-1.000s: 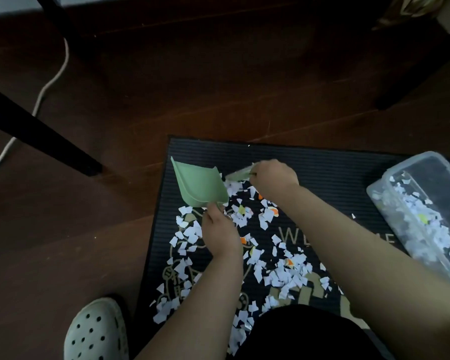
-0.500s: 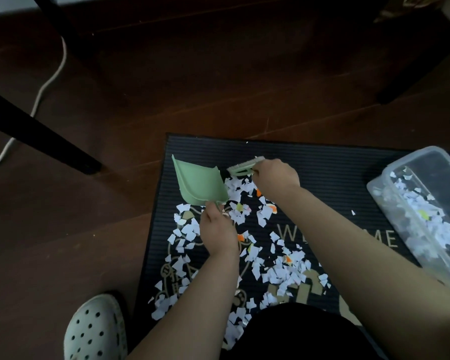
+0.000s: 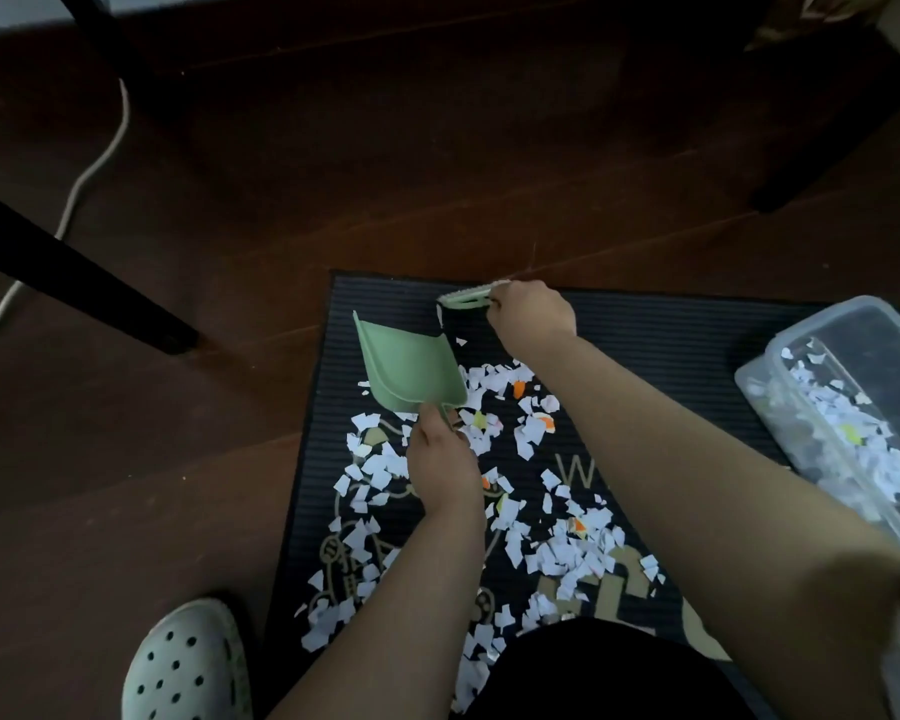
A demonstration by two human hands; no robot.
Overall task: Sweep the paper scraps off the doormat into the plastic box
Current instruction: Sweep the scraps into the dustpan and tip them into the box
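At centre frame the left hand (image 3: 445,459) gripped the handle of the green dustpan (image 3: 411,368), fingers curled round it. Just up and right, the right hand (image 3: 533,317) was clenched on a small green brush (image 3: 466,298). Paper scraps (image 3: 567,553) lay strewn over the doormat's (image 3: 671,330) lower half, and more sat in the plastic box (image 3: 822,345) at the right edge.

The plastic box (image 3: 759,387) is cut off by the right edge. The left hand (image 3: 445,459) hides the dustpan (image 3: 411,371) handle, the right hand (image 3: 533,317) the brush (image 3: 466,299) handle. Paper scraps (image 3: 562,558) cover some doormat (image 3: 671,335) letters.
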